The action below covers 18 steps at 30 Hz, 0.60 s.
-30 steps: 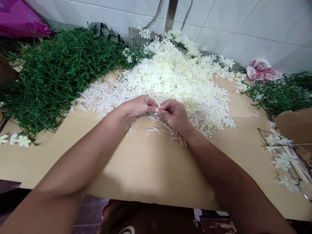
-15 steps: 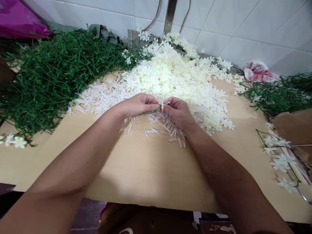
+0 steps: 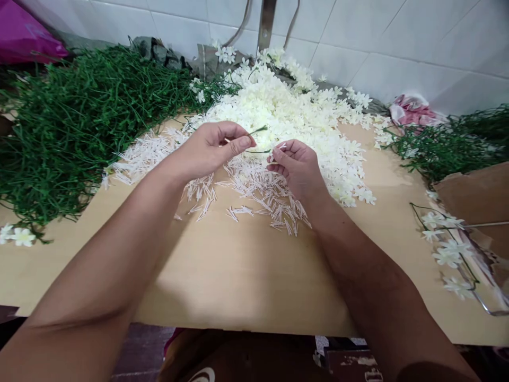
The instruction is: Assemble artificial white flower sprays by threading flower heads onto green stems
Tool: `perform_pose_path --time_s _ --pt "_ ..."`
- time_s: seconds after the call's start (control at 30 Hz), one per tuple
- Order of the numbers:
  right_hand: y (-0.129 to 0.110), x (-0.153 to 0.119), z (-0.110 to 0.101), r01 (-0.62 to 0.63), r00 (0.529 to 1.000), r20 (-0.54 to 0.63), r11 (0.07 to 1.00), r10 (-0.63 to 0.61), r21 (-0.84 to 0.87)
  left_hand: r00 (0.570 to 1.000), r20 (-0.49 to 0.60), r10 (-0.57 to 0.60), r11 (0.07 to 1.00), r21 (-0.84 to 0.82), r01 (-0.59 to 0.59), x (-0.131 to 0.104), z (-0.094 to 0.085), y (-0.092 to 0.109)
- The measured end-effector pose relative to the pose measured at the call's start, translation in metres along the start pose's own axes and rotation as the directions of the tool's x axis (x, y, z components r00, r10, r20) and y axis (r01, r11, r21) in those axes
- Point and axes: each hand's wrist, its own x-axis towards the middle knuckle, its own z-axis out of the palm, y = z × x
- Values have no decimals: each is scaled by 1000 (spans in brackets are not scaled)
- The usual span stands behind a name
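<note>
Over the front of the white heap, my left hand [image 3: 222, 146] pinches a thin green artificial flower stem [image 3: 260, 129] between thumb and fingertips. One dark green tip of it points up and right, and another strand runs across toward my other hand. My right hand [image 3: 296, 165] is closed, with a small white stick [image 3: 283, 147] poking out between thumb and forefinger. Its fingertips are close to the end of the lower green strand; whether they grip it I cannot tell. Beneath both hands lie loose white sticks [image 3: 258, 188], and behind them a heap of white artificial flowers [image 3: 274, 106].
A large pile of green stems [image 3: 103, 106] covers the left side. More green stems [image 3: 453, 143] lie at right, near a cardboard box [image 3: 477, 204] and a flower spray [image 3: 449, 254]. A pink-and-white cloth [image 3: 415, 110] rests by the tiled wall [image 3: 369, 32]. The tan tabletop [image 3: 222, 270] spreads in front.
My hands, close together earlier, have drawn apart. The left one has risen, and more of the green stem now shows between them. The whole view has shifted slightly.
</note>
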Motion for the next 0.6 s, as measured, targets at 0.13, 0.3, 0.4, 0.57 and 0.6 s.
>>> perform_pose_path --time_s 0.13,0.3,0.4,0.57,0.6 --pt "-9 -1 0 3 999 38 998 0 -64 991 -88 104 995 15 -103 -4 -5 12" --pt "-20 -19 16 117 969 248 855 14 -505 923 -331 195 946 -187 -267 -5 -25 13" --pt "-25 -38 33 338 850 490 511 196 -790 900 -393 188 919 -252 -302 -7 -36 12" --pt "-24 -48 48 499 741 558 249 374 -830 945 -308 112 950 -247 -193 -9 -36 14" --pt "-24 -46 46 488 744 556 267 371 -831 973 -216 81 965 -226 -131 -10 -35 16"
